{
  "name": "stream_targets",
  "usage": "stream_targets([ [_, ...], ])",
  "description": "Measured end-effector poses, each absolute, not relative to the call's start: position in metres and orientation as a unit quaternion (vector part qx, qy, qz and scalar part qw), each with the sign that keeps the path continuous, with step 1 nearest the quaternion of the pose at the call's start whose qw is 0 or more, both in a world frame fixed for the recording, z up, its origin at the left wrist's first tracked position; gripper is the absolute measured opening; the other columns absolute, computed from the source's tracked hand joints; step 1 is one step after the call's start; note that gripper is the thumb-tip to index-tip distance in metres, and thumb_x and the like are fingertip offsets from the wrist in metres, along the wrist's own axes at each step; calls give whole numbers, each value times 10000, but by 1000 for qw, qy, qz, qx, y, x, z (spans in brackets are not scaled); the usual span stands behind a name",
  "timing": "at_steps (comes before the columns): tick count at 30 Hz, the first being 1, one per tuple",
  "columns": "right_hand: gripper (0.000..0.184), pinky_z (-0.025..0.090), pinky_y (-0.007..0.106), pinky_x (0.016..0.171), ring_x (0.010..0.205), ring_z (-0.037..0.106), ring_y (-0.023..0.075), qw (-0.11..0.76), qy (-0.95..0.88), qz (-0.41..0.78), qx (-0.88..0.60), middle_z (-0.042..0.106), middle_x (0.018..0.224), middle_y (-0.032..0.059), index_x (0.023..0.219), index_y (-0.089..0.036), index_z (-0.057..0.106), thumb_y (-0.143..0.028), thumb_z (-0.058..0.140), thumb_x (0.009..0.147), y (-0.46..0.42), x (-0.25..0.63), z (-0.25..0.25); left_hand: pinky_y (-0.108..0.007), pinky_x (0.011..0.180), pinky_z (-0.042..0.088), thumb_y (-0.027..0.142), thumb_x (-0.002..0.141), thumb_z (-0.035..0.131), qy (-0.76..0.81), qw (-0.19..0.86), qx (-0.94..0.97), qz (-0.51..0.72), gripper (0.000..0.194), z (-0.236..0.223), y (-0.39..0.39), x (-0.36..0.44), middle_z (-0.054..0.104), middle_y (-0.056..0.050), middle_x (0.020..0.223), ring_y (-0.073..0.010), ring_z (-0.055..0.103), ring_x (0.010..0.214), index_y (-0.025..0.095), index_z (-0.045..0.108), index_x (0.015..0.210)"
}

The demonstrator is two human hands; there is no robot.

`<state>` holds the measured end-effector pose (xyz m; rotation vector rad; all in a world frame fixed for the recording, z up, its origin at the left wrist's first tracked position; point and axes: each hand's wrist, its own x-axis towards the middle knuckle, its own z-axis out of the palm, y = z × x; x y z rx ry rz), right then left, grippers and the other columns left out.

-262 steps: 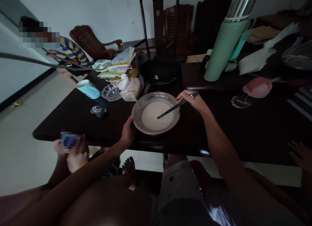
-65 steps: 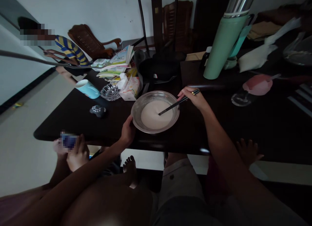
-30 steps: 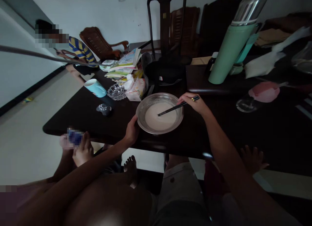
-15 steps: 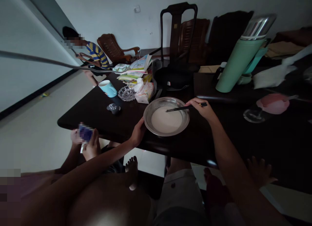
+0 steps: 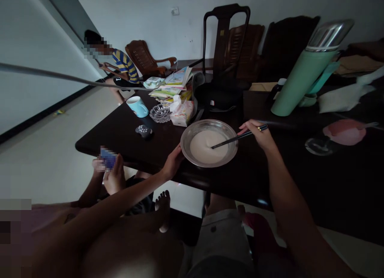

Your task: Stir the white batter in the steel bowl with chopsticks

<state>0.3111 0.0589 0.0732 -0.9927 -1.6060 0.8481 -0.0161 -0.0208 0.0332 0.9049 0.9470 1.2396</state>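
A broad, dark brown, glossy wooden bench (image 5: 103,140) fills the middle and right of the view, and a tall, dark wooden chair (image 5: 223,42) stands beyond it. At the person's far right, a tall, pale green cylindrical flask (image 5: 304,84) with a silver metal top stands on a raised part. A heap of colourful paper booklets (image 5: 175,84) lies toward the far side.

Near the front edge, between the person's two hands, sits a wide, round, silver metal bowl (image 5: 186,144), holding a smooth pool of creamy off-white liquid (image 5: 202,152). The left hand (image 5: 173,164) is partly curled and has hold of the bowl's left side, touching the rim; how far its fingers reach underneath cannot be told. The right hand (image 5: 260,133) is above the bowl's right rim, its fingers closed around slim black chopsticks (image 5: 231,141), which slant down over that rim until their tips meet the liquid near its middle.

Just behind the bowl, to the left, stands a patterned white and pink tissue box (image 5: 183,114). Farther left are a clear, fluted glass dish (image 5: 160,114) and a light blue cylindrical mug (image 5: 137,107). Nearer the front lies a small, dark grey rounded object with white spots (image 5: 143,131).
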Motion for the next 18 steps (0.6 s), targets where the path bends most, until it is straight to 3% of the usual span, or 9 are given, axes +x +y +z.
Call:
stream_targets([
  [5, 333, 521, 373, 836, 880, 708, 239, 470, -719, 330, -392, 762, 844, 38, 791, -241, 738, -502, 560, 897, 59, 306, 73, -461, 1080, 380, 425, 817, 657, 415, 624, 388, 536, 443, 30, -21, -18, 655, -28, 1263, -313, 492, 1289, 267, 660, 1231],
  [11, 335, 523, 362, 785, 734, 713, 213, 508, -670, 348, -415, 740, 713, 19, 822, -238, 721, -510, 544, 909, 60, 312, 71, -472, 1091, 368, 427, 807, 673, 417, 619, 382, 546, 438, 30, -22, -18, 630, -37, 1310, -324, 467, 1313, 262, 671, 1213],
  [15, 356, 521, 354, 809, 833, 714, 226, 472, -713, 337, -394, 759, 808, 37, 792, -236, 736, -533, 565, 889, 60, 308, 72, -462, 1093, 365, 429, 800, 677, 424, 612, 375, 553, 437, 30, -22, -16, 630, -40, 1311, -322, 474, 1306, 248, 678, 1198],
  [18, 373, 516, 357, 814, 824, 709, 225, 496, -696, 314, -413, 759, 803, 40, 794, -226, 729, -545, 559, 888, 61, 310, 71, -449, 1089, 368, 412, 807, 662, 424, 610, 375, 555, 439, 31, -22, -15, 623, -41, 1321, -310, 486, 1293, 233, 671, 1208],
])
